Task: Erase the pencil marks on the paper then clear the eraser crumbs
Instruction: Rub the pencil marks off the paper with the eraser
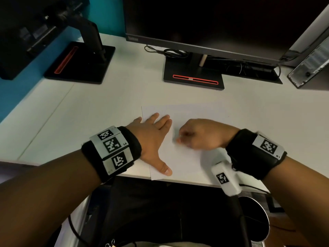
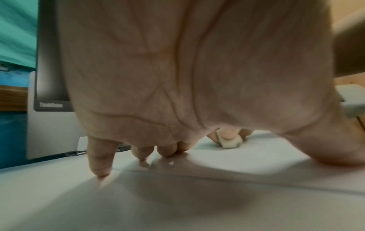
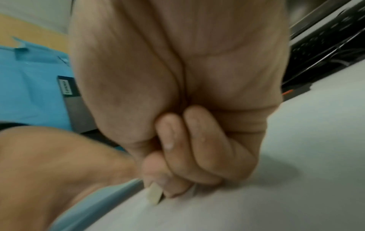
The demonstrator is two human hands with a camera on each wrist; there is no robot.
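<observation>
Two hands on paper (image 1: pixel 187 157): left hand (image 1: pixel 151 138) flat, right hand (image 1: pixel 201 134) around eraser (image 2: pixel 230 141).

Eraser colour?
Off-white eraser, pinched by the right hand; left wrist view shows it best.

Head view: high above the paper (image 1: pixel 187 122), facing down and forward toward the monitor (image 1: pixel 204 24). Left wrist view: low, close under the palm, facing across the paper to that monitor (image 2: pixel 49 62). Right wrist view: close above the paper (image 3: pixel 296 156), tilted; all three share the sheet
</observation>
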